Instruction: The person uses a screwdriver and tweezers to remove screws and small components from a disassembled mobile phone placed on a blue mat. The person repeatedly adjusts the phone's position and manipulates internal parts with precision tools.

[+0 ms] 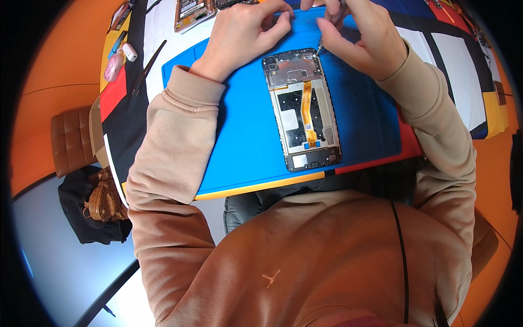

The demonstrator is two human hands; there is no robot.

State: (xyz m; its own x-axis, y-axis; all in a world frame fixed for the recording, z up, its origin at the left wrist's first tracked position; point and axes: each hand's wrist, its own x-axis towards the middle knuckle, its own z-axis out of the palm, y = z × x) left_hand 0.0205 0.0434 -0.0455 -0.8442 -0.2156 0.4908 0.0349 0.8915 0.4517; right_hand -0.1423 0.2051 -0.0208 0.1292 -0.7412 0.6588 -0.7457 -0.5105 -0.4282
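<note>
At top edge, right hand [364,38] hides screwdriver [327,34] over opened phone [303,109].

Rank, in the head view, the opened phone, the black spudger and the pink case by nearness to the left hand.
From the left hand:
1. Opened phone, just right of the wrist on the blue mat.
2. Black spudger, left of the mat.
3. Pink case, farther left, near the table edge.

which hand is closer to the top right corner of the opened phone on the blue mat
Right. The right hand holds a thin screwdriver whose tip meets that corner of the opened back-less phone; the left hand rests up-left of it on the blue mat.
</note>
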